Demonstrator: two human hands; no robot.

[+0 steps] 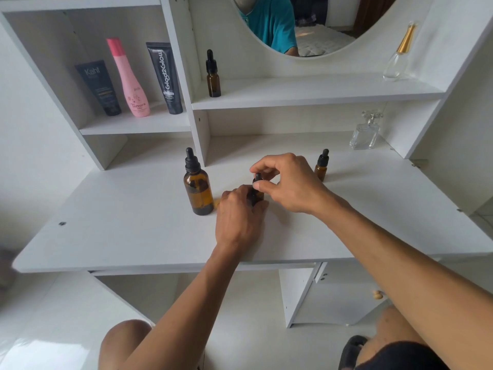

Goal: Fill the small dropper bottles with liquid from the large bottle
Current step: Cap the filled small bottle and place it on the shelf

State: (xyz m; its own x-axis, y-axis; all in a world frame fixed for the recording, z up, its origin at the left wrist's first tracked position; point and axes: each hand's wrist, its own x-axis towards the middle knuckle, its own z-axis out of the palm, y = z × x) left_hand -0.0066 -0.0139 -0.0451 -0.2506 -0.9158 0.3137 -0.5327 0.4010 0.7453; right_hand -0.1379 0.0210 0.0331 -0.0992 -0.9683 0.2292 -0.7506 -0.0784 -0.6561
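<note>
Large amber bottle (198,188) upright, capped, small dropper bottles (321,166) nearby

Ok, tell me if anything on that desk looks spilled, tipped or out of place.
Nothing stands out. The large bottle stands upright and capped, as does the small bottle behind the hands. The left hand grips another small bottle while the right hand pinches its dropper cap. No spill shows on the desk.

**What the view hides**

The left hand (237,217) covers nearly all of the small dropper bottle (258,194) in its grip; its fill level cannot be told. The right hand (286,182) hides most of the dropper cap (257,178). The mirror (298,28) is cut off by the top edge. Small print on the 3 shelf tubes is unreadable.
</note>
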